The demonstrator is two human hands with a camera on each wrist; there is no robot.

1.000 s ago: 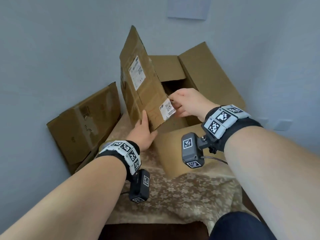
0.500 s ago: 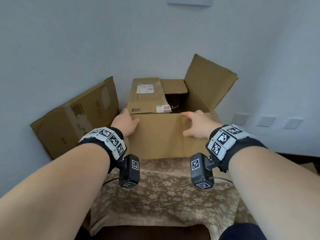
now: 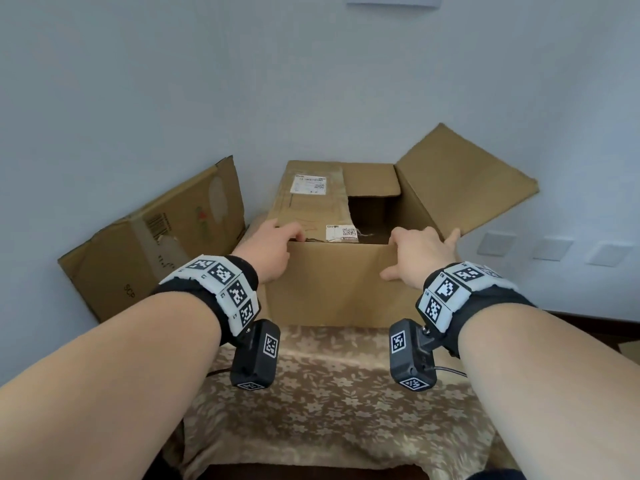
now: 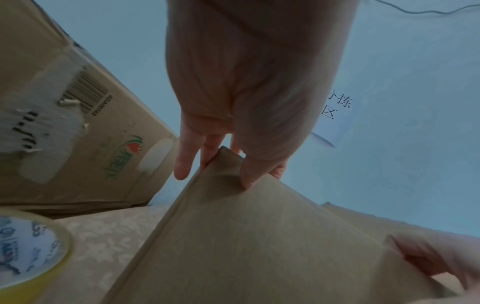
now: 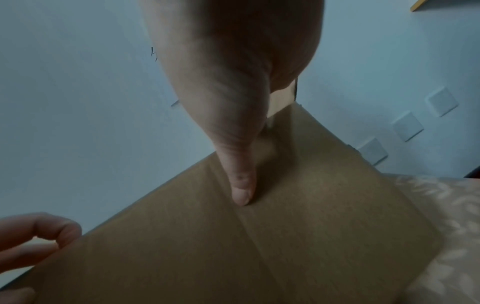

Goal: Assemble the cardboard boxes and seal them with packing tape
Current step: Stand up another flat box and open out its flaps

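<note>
An open brown cardboard box (image 3: pixel 332 282) stands on the cloth-covered table. Its labelled left flap (image 3: pixel 308 199) lies folded down over the opening, the far flap is folded in too, and the right flap (image 3: pixel 460 181) sticks up and outward. My left hand (image 3: pixel 273 244) grips the near left top corner, thumb on the front wall (image 4: pixel 259 236), fingers over the top. At the near right end of the rim, my right hand (image 3: pixel 419 254) hooks its fingers over the edge while its thumb (image 5: pixel 241 185) presses the front wall. A roll of packing tape (image 4: pixel 28 253) lies left of the box.
A flattened printed carton (image 3: pixel 156 237) leans against the wall at the left, close to the box. The floral tablecloth (image 3: pixel 329 393) shows in front of the box. Walls close in behind and to the right, with wall plates (image 3: pixel 550 247) low on the right.
The labelled left flap went from upright to folded flat over the opening. Both hands dropped from the flap to the box's near top edge; the right hand then slid toward the right corner.
</note>
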